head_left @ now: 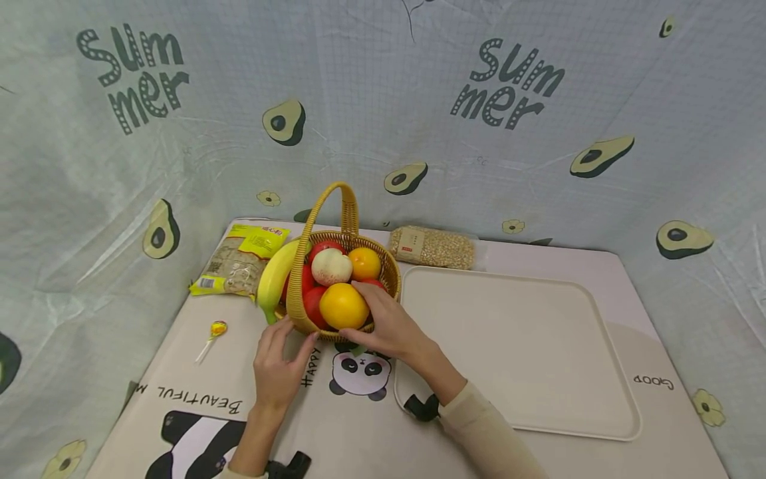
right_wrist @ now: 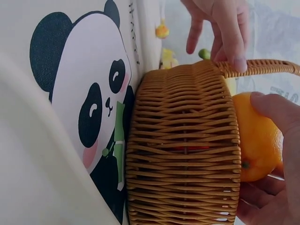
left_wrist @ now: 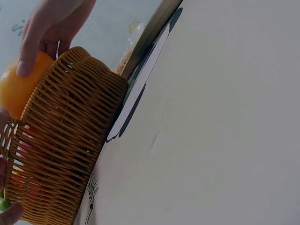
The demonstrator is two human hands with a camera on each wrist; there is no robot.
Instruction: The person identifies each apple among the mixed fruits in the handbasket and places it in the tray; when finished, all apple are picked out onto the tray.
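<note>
Avocado-print sheeting (head_left: 359,100) backs the table (head_left: 335,436); remotely I see a glossy, round orange (head_left: 344,306) inside the wicker basket's near edge (right_wrist: 183,136), right hand (head_left: 391,326) gripping it, left hand (head_left: 278,366) touching the rim, fingers loose

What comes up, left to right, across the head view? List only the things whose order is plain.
Lollipop → banana → front orange, which the right hand holds → large flat tray.
</note>
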